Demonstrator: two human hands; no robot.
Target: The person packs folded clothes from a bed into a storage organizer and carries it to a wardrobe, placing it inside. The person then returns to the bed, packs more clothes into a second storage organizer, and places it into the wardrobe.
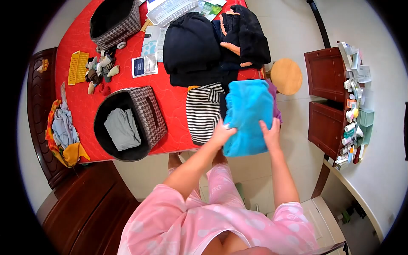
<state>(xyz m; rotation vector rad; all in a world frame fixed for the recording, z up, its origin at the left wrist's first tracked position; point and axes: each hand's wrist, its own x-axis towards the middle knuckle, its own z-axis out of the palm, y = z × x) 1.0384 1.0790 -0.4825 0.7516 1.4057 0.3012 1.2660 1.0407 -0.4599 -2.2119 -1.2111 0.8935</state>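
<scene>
Beside striped cloth (203, 114), L hand (223, 132) & R hand (271, 131) have grip closed on folded blue cloth (249, 112).

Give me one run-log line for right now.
left hand: gripping blue cloth, left side | right hand: gripping blue cloth, right side | blue cloth: folded | grey cloth: in near bin

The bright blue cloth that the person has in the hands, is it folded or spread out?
Folded: the blue cloth forms a compact, thick, roughly rectangular bundle, held between the left hand and the right hand.
</scene>
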